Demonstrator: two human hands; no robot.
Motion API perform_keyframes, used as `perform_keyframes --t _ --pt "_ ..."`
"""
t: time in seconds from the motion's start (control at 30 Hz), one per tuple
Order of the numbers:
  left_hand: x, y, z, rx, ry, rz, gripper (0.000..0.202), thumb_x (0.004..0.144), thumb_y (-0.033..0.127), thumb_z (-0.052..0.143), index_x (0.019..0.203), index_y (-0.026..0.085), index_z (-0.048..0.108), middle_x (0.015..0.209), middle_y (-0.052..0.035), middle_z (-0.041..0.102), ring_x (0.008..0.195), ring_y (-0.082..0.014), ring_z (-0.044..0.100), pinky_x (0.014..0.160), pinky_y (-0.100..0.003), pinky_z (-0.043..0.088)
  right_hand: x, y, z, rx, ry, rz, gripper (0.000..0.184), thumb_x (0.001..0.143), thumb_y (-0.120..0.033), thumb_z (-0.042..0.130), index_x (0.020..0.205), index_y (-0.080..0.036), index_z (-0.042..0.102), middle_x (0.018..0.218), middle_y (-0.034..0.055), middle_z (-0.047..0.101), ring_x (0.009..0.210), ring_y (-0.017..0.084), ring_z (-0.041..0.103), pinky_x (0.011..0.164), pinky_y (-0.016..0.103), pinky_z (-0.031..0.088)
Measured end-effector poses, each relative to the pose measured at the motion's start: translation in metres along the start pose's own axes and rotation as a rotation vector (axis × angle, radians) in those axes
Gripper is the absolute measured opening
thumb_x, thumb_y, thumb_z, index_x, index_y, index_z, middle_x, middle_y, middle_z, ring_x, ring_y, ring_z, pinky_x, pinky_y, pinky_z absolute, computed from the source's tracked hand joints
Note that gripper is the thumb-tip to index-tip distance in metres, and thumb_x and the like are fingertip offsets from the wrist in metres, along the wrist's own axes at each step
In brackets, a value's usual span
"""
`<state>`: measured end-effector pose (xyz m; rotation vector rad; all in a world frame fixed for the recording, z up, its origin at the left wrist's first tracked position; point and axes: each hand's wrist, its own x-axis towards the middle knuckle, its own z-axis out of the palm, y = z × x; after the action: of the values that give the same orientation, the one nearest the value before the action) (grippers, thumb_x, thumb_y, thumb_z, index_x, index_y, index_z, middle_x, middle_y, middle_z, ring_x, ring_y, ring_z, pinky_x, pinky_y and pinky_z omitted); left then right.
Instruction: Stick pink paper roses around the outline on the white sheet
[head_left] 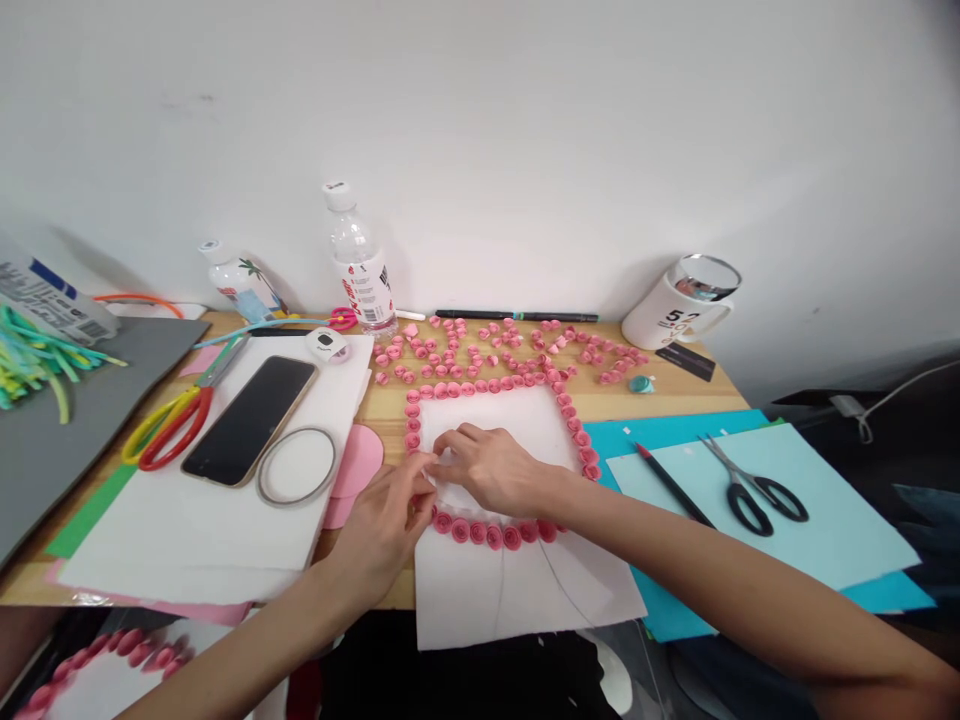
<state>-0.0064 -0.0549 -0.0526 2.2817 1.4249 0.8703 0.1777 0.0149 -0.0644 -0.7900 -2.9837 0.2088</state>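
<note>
A white sheet of paper point(457, 590) lies before me, with pink rolled paper roses point(512, 537) set edge to edge as a rectangular border. Pencil lines run over its lower part. My left hand point(390, 510) is at the border's left side, its fingers closed in a pinch. From the right, my right hand point(484, 468) reaches across the sheet, and its bent fingertips meet the left ones there. Whatever lies between the fingertips is hidden. Many loose paper roses point(450, 355) are scattered on the wooden table behind the sheet.
To the left are a phone point(251, 420), a tape roll point(296, 467) and red-and-yellow scissors point(176, 420) on white paper. A water bottle point(364, 265) and a mug point(682, 300) stand along the wall. Black-handled scissors point(757, 495) and a pencil point(671, 485) lie on blue paper at right.
</note>
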Motion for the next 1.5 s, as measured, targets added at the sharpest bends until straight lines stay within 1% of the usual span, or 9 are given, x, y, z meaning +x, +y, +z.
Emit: perform_keyframes --t 0.17,0.3,0.47,0.6,0.83,1.03,1.23,1.37,1.5 --pt "0.002 -0.002 0.004 0.071 0.003 0.044 0.032 0.085 0.013 0.042 0.116 0.021 0.042 0.077 -0.0005 0.068 0.074 -0.0173 0.066 0.068 -0.03 0.053 -0.005 -0.002 0.0 0.075 0.006 -0.03 0.035 0.091 -0.019 0.044 0.124 -0.022 0.057 0.123 0.0139 0.05 0.102 0.026 0.043 0.073 0.036 0.044" --pt "0.003 -0.001 0.003 0.083 -0.007 0.053 0.034 0.084 0.013 0.042 0.117 0.021 0.041 0.071 0.001 0.067 0.073 -0.018 0.065 0.064 -0.028 0.052 -0.004 -0.004 -0.003 0.234 0.036 0.018 0.029 0.088 -0.015 0.049 0.11 -0.022 0.067 0.119 0.0127 0.052 0.101 0.023 0.046 0.082 0.038 0.043" --pt "0.003 0.001 -0.002 0.07 -0.069 0.011 0.035 0.083 0.012 0.042 0.117 0.022 0.04 0.073 0.0006 0.067 0.075 -0.0186 0.065 0.064 -0.029 0.051 0.002 -0.006 -0.01 0.485 0.047 0.141 0.015 0.084 -0.016 0.059 0.089 -0.021 0.073 0.108 0.0091 0.058 0.097 0.02 0.051 0.083 0.036 0.044" --pt "0.001 0.002 -0.002 0.039 -0.098 -0.027 0.04 0.081 0.009 0.043 0.118 0.023 0.04 0.072 0.0016 0.067 0.077 -0.0185 0.065 0.064 -0.028 0.051 0.01 -0.008 -0.01 0.575 0.078 0.275 0.013 0.08 -0.01 0.062 0.078 -0.018 0.071 0.098 0.007 0.061 0.09 0.018 0.053 0.084 0.034 0.043" --pt "0.0 0.0 0.006 0.041 -0.053 -0.059 0.036 0.08 0.011 0.047 0.114 0.021 0.043 0.078 -0.0013 0.069 0.086 -0.0208 0.064 0.069 -0.031 0.052 0.021 -0.015 -0.012 0.544 -0.033 0.439 0.009 0.078 -0.016 0.066 0.081 -0.021 0.073 0.099 0.0071 0.06 0.091 0.021 0.05 0.079 0.033 0.04" --pt "0.004 0.0 0.002 -0.168 -0.128 -0.269 0.033 0.08 0.017 0.048 0.112 0.022 0.041 0.078 0.0016 0.069 0.083 -0.0179 0.066 0.072 -0.031 0.051 0.027 -0.018 -0.015 0.492 -0.103 0.486 0.008 0.077 -0.02 0.068 0.082 -0.023 0.073 0.1 0.0081 0.058 0.095 0.024 0.048 0.078 0.035 0.036" --pt "0.009 0.001 0.002 -0.278 -0.085 -0.437 0.038 0.075 0.022 0.055 0.109 0.021 0.039 0.067 0.0034 0.068 0.086 -0.0193 0.067 0.077 -0.033 0.05 0.029 -0.015 -0.01 0.593 -0.065 0.527 0.003 0.073 -0.019 0.073 0.072 -0.022 0.072 0.096 0.006 0.058 0.094 0.022 0.046 0.079 0.033 0.035" --pt "0.01 -0.002 0.0 -0.287 -0.141 -0.372 0.037 0.076 0.021 0.054 0.11 0.021 0.04 0.07 0.0028 0.068 0.082 -0.0179 0.067 0.078 -0.033 0.049 0.031 -0.014 -0.01 0.65 -0.069 0.574 0.005 0.069 -0.017 0.075 0.07 -0.02 0.072 0.096 0.0061 0.058 0.096 0.022 0.046 0.081 0.033 0.036" --pt "0.012 -0.009 0.001 -0.284 -0.27 -0.292 0.041 0.075 0.016 0.052 0.114 0.023 0.04 0.073 0.0038 0.067 0.071 -0.0154 0.066 0.066 -0.028 0.049 0.031 -0.014 -0.011 0.66 -0.079 0.572 0.005 0.067 -0.02 0.077 0.068 -0.021 0.072 0.099 0.0072 0.055 0.099 0.024 0.044 0.081 0.035 0.037"
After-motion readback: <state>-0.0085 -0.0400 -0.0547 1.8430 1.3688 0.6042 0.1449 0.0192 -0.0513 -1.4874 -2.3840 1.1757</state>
